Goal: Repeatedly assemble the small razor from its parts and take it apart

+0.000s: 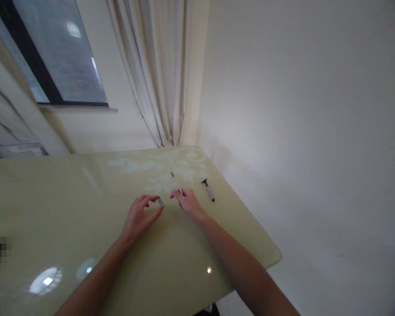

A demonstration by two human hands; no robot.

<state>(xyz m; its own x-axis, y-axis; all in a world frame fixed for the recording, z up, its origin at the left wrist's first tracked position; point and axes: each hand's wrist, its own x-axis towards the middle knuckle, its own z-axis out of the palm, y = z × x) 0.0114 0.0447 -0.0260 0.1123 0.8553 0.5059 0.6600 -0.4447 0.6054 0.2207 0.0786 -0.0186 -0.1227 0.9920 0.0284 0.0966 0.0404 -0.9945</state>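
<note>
Pale green tabletop (pixel 59 206): glossy, with a lighter leafy pattern towards its far corner and lamp reflections in its near left part.
Left hand (pixel 138 216): reached in over the tabletop, its thumb and index finger pinching a small piece by the two ends.
Small piece (pixel 160 201): sat slantwise between those fingertips, short and narrow, dark with a light greenish side; its exact kind was too small to tell.
Right hand (pixel 187 203): stood near the left one, not touching it, fingers bent in and closed on a white piece.
White piece (pixel 181 191): stuck up slim and short from among the fingers, the rest hidden.
Razor (pixel 209 190): lay just right of the right hand, black head at the far end, grey handle ending in black nearer the person.
Dark bar (pixel 172 174): lay beyond both hands, well apart from the razor.
Cream curtain (pixel 164 66): hung behind the table, right of the window (pixel 69 57).
</note>
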